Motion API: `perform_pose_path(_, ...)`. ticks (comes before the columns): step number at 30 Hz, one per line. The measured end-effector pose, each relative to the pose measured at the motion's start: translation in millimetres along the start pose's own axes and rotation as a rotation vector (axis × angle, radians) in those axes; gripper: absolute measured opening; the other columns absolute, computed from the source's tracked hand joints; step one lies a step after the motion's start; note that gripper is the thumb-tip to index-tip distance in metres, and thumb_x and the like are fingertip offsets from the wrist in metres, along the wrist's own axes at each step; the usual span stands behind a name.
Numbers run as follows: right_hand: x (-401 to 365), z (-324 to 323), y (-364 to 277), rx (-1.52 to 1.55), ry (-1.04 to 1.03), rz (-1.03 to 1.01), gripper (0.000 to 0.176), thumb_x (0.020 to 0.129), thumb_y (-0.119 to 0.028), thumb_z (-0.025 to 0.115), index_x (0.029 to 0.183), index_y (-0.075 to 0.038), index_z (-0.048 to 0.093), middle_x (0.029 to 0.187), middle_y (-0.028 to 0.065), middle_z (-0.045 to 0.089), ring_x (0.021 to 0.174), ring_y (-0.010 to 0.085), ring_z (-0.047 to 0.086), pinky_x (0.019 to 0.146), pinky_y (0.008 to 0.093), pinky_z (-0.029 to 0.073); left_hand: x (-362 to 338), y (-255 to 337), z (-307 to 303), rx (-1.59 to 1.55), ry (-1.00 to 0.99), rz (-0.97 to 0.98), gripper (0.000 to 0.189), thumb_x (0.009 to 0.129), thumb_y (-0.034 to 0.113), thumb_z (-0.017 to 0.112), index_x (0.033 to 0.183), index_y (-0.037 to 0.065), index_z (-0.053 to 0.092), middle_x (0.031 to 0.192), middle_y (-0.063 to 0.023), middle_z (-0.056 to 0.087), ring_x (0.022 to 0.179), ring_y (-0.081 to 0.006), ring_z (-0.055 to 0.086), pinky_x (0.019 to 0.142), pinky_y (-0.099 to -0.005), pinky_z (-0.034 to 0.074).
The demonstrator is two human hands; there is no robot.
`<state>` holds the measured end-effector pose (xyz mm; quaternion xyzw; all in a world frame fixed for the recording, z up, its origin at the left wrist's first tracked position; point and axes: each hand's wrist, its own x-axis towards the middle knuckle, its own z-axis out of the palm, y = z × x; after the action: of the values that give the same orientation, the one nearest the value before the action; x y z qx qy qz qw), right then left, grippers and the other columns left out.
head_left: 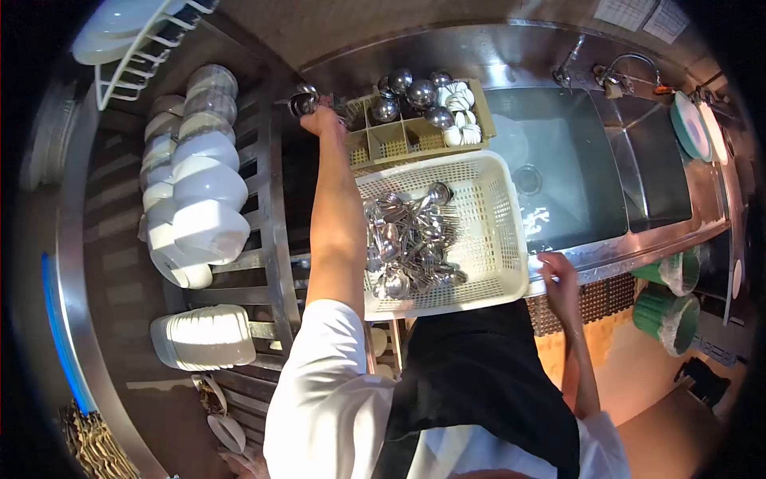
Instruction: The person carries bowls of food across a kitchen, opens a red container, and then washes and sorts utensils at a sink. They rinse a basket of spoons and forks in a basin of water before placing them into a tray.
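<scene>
My left hand (pixel 323 120) is closed around metal ladles (pixel 304 101) at the left end of a divided utensil tray (pixel 488 120). That tray holds several round metal ladles and white spoons (pixel 459 100) in its right compartments; some left ones show bare bottoms. Nearer my body, a white perforated basket (pixel 487 231) carries a heap of metal spoons and forks (pixel 415 239) on its left side. My right hand (pixel 558 271) is beside the basket's right edge, at the sink's front rim, its fingers curled; anything within them is too small to make out.
A water-filled sink (pixel 550 160) and a second basin (pixel 650 160) lie right, below two faucets (pixel 630 60). Stacked white bowls (pixel 209 184) and white containers (pixel 203 337) sit on the slatted rack (pixel 279 263) at left. Green bins (pixel 666 319) stand lower right.
</scene>
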<state>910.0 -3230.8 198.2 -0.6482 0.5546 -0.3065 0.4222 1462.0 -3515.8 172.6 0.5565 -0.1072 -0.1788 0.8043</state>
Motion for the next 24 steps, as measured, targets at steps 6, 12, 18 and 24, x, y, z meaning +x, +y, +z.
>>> perform_pose_path(6, -60, -92, 55, -0.016, 0.250, 0.321, 0.018, 0.098, -0.001, 0.053, 0.109, 0.004, 0.065, 0.096, 0.0086, 0.068, 0.089, 0.0139, 0.064, 0.079, 0.0282, 0.052, -31, -58, -22, 0.630, -0.168, 0.220, 0.039, 0.073, 0.002, 0.081, 0.110, -0.004, 0.070, 0.097, -0.0134, 0.074, 0.088, -0.0232, 0.069, 0.086, -0.0379, 0.053)
perform_pose_path(12, 27, 3, -30, 0.274, 0.137, 0.232, 0.016, 0.097, -0.005, 0.061, 0.108, 0.005, 0.066, 0.096, 0.0089, 0.070, 0.089, 0.0148, 0.066, 0.080, 0.0289, 0.054, -20, -54, -44, 1.177, -0.509, 0.360, 0.039, 0.075, 0.013, 0.083, 0.110, 0.000, 0.070, 0.109, -0.0168, 0.073, 0.105, -0.0263, 0.069, 0.091, -0.0394, 0.052)
perform_pose_path(18, 148, 185, -40, -0.469, 0.009, -0.157, 0.039, 0.088, -0.021, 0.069, 0.119, 0.001, 0.058, 0.115, 0.0231, 0.059, 0.101, 0.0390, 0.064, 0.085, 0.0506, 0.053, -178, 48, -128, 0.972, -0.518, 0.436, 0.020, 0.087, 0.012, 0.069, 0.103, 0.001, 0.072, 0.086, -0.0188, 0.073, 0.080, -0.0284, 0.073, 0.071, -0.0379, 0.055)
perform_pose_path(24, 163, 182, -41, -0.413, 0.091, -0.202, 0.030, 0.082, -0.012, 0.072, 0.106, 0.000, 0.059, 0.097, 0.0224, 0.063, 0.090, 0.0396, 0.066, 0.079, 0.0460, 0.054, -282, 51, -277, 1.300, -0.624, 0.333, 0.028, 0.083, 0.008, 0.071, 0.111, 0.004, 0.071, 0.099, -0.0225, 0.069, 0.095, -0.0363, 0.068, 0.084, -0.0437, 0.053)
